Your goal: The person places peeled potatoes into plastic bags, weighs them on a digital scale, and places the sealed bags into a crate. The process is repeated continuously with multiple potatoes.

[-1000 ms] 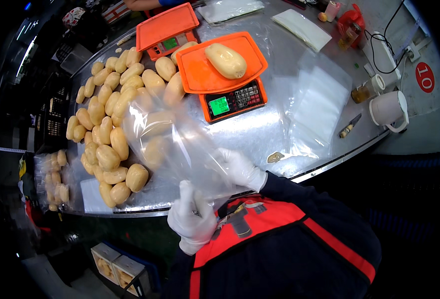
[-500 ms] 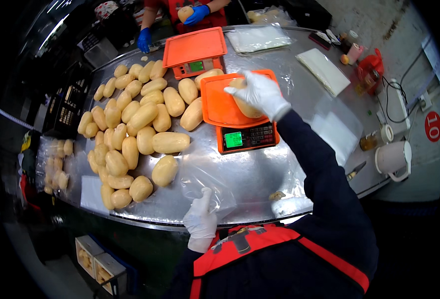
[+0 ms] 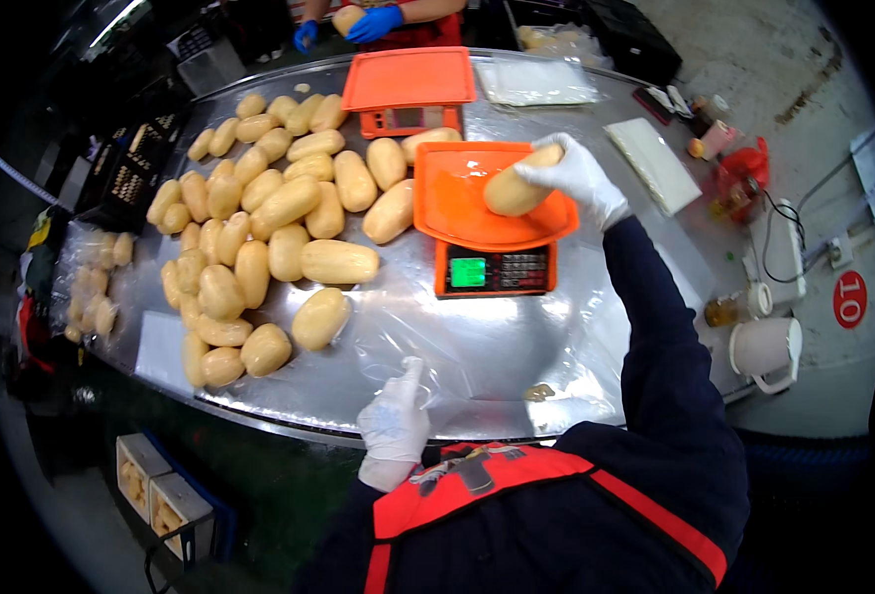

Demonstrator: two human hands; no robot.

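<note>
My right hand, in a white glove, grips a pale yellow oblong squash over the right side of an orange scale tray. The squash is tilted, and I cannot tell whether its lower end touches the tray. Under the tray sits the scale with a lit green display. Near the table's front edge my left hand, also gloved, is closed on the edge of a clear plastic bag spread on the metal. Many similar squashes lie in a pile to the left.
A second orange scale stands at the far side, near a co-worker's blue-gloved hands. Stacks of clear bags and white sheets lie at the right. A knife and a pitcher are near the right edge.
The squash on the tray has turned to a slant and shifted rightward with my right hand around its upper end. My left hand stays at the bag. The head view has shifted slightly.
</note>
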